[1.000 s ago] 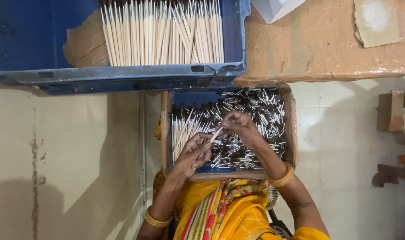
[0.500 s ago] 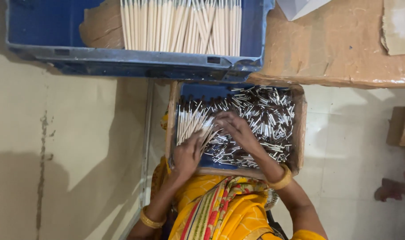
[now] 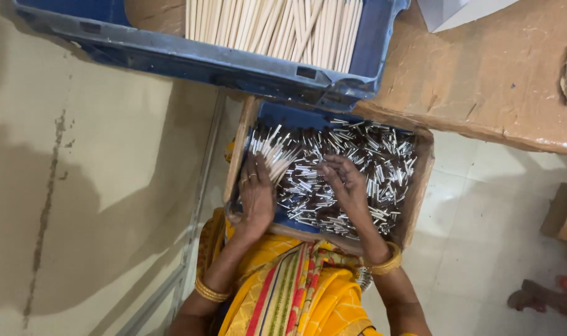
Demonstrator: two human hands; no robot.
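A shallow cardboard tray rests on my lap, filled with several short silvery-white sticks over a dark blue lining. My left hand lies palm down at the tray's left side, next to a bunch of longer white sticks near its fingers. My right hand rests in the middle of the tray, its fingers curled over the loose sticks. Whether either hand grips any sticks is hidden. Gold bangles sit on both wrists.
A blue plastic crate holding several long pale sticks stands just beyond the tray. A brown cardboard sheet lies at the upper right. Pale tiled floor is at the right, a beige wall at the left. Someone's foot shows at the lower right.
Both hands have dropped from picking at raised sticks to resting flat in the tray. The view has shifted and tilted, with the crate now slanting across the top.
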